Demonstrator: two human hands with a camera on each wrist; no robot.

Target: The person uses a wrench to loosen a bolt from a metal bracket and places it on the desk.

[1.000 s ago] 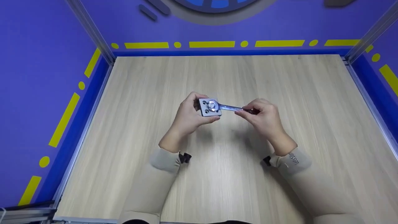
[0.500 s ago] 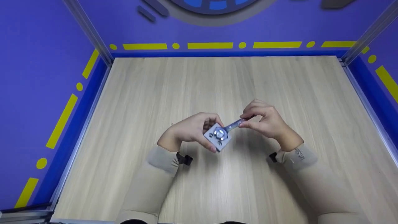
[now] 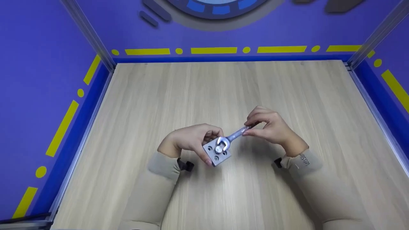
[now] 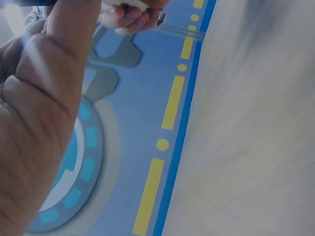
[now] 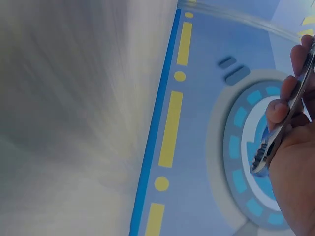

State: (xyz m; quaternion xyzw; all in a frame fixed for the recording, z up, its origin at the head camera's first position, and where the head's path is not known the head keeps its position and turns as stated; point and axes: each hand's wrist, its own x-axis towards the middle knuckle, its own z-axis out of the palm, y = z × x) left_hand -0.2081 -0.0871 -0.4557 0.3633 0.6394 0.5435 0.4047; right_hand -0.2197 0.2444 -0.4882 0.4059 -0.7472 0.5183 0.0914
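Observation:
In the head view my left hand grips a square grey metal block by its edges, thumb along the near-left side. Several holes show in the block's upper face, and a hex bolt stands up from it. My right hand pinches a combination wrench by the shank. The wrench's open-end jaw lies over the bolt head, which sits at the mouth of the jaw. In the right wrist view, the wrench's ring end sticks out near the palm. The left wrist view shows mostly my left hand.
Beneath both hands is a light wood-grain tabletop. Blue panels with yellow markings enclose its back and sides, joined by metal corner posts. A black strap piece hangs at the left wrist.
Both hands have come down towards the body, and the block has turned clockwise. The wrench now slopes up to the right, and its jaw has shifted back from around the bolt head.

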